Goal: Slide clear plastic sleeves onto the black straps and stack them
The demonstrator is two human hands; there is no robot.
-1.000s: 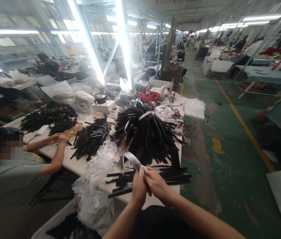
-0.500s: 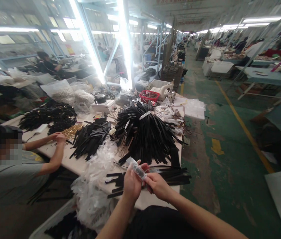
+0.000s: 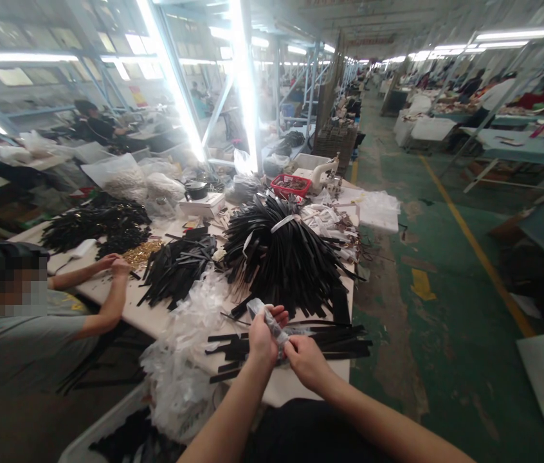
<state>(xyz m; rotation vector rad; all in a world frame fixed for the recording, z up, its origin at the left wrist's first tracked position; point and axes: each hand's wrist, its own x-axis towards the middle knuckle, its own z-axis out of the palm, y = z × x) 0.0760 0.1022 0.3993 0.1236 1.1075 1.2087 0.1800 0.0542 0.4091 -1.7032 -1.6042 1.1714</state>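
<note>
A small clear plastic bag [image 3: 256, 308] with something dark inside runs between my two hands. My left hand [image 3: 263, 335] is closed round its middle, thumb on top. The fingers of my right hand [image 3: 305, 361] pinch the bag's lower end. Under and beyond the hands, loose black strips [image 3: 344, 341] lie on the pale table [image 3: 281, 389]. Behind them spreads a large bundle of black strips [image 3: 284, 257] tied with a white band. A smaller pile of black strips [image 3: 178, 267] is to its left.
Crumpled clear bags [image 3: 175, 373] hang over the table's near edge, above a bin [image 3: 79, 447] of dark pieces. At the left, a person [image 3: 16, 347] works beside gold pieces [image 3: 143, 254]. A red basket [image 3: 291, 185] stands behind the bundle.
My left hand has shifted slightly right and down along the bag, and more of the bag's upper end shows above it. My right hand stays pinched at the lower end.
</note>
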